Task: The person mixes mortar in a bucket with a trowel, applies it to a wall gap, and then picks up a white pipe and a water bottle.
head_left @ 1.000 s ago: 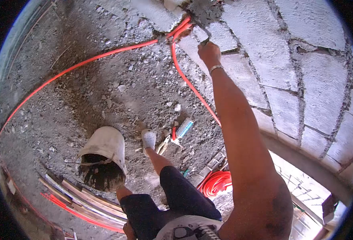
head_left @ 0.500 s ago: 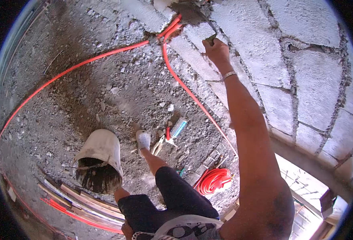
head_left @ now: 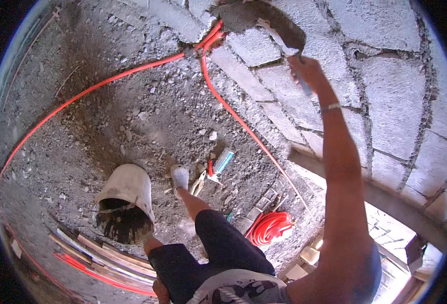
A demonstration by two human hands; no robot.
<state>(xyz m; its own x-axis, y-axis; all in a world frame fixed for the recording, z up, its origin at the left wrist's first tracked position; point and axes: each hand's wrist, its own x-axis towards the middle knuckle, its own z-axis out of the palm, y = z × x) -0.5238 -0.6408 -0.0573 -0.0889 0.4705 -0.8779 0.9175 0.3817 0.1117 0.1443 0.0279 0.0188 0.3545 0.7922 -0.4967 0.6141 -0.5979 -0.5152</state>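
Note:
My right hand [head_left: 307,73] is closed around the handle of a trowel [head_left: 292,34], out at arm's length against the stone wall. Its dark, mortar-smeared blade lies close to the wall face. Left of the blade, wet grey mortar [head_left: 238,16] fills a patch above the ends of orange conduits [head_left: 214,34]. My left hand [head_left: 161,290] shows only partly at the bottom edge, beside my thigh; its fingers are hard to make out. A dirty white bucket [head_left: 127,185] stands by my legs, with its wire handle across the dark opening.
Rubble [head_left: 147,116] covers the ground. Pliers [head_left: 198,183] and a blue-white tube [head_left: 224,161] lie by my foot. A coil of orange hose [head_left: 271,229] is further right. Wooden boards [head_left: 107,256] lie at lower left. A ledge [head_left: 385,195] runs under the stone wall [head_left: 395,106].
My right hand has moved right and slightly down along the wall with the trowel, and the blade now shows more fully. The bucket and ground items stay put.

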